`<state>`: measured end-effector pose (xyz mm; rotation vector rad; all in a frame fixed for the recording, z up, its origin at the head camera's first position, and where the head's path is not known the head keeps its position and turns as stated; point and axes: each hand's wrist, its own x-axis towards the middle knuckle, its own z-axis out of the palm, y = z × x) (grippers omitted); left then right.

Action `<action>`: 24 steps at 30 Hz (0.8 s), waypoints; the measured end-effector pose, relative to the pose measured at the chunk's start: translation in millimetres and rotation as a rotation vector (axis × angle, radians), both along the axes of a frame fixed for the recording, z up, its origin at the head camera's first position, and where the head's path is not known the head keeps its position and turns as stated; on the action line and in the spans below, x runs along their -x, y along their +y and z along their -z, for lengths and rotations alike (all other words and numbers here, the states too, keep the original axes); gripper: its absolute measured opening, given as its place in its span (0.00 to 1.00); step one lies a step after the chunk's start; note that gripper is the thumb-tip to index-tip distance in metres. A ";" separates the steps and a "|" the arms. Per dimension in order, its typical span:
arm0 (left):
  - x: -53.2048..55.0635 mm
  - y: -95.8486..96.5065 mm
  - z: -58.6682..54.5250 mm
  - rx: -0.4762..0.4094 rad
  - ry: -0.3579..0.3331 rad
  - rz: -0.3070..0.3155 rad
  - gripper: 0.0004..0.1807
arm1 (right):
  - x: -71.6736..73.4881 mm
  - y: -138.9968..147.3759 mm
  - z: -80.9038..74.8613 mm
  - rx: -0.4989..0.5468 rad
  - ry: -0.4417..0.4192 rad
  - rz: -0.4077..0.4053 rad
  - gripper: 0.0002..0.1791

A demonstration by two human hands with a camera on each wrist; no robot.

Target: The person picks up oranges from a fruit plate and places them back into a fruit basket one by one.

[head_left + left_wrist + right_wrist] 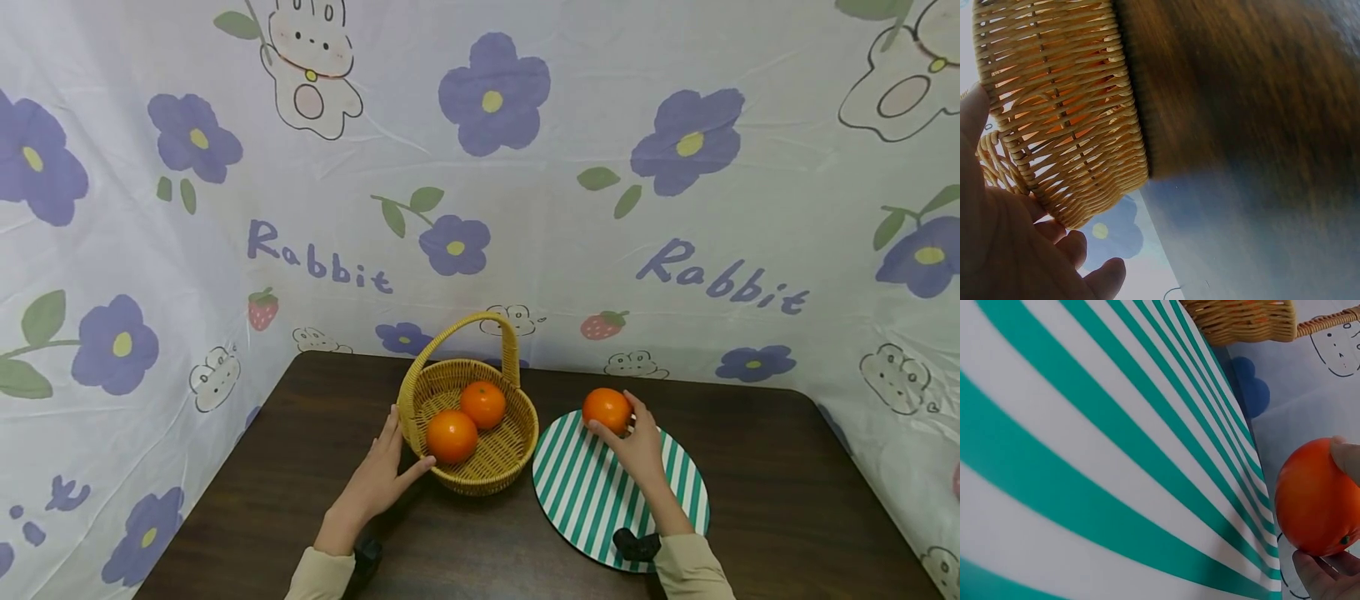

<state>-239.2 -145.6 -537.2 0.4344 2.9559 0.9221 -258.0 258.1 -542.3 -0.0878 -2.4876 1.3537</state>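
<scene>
My left hand (377, 477) rests against the left side of a yellow wicker basket (483, 482), thumb at the front rim and fingers fairly straight along the wall. Inside the basket lie two oranges, one nearer orange (452, 437) and one orange (484, 403) behind it. My right hand (642, 450) pinches a third orange (606, 408) between thumb and fingers, over the far part of a round green-and-white striped board (592, 500). In the right wrist view this orange (1310, 494) shows its small green stem spot, beyond the board's edge.
The dark brown wooden table (780, 492) carries the basket and the board side by side. The basket's tall arched handle (510, 346) stands up. A white cloth (540, 208) with flowers and rabbits hangs behind the table and at both sides.
</scene>
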 end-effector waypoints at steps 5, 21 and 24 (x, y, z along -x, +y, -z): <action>0.0 0.4 -1.3 -0.002 0.004 0.003 0.51 | -1.7 -3.1 -4.2 -0.022 0.014 0.005 0.45; -0.1 0.1 -0.2 0.005 0.010 0.002 0.52 | -12.4 -16.3 -18.3 -0.019 0.025 -0.009 0.45; -0.3 -0.1 0.2 0.002 0.013 0.004 0.51 | -14.4 -20.8 -23.6 -0.017 0.027 -0.012 0.44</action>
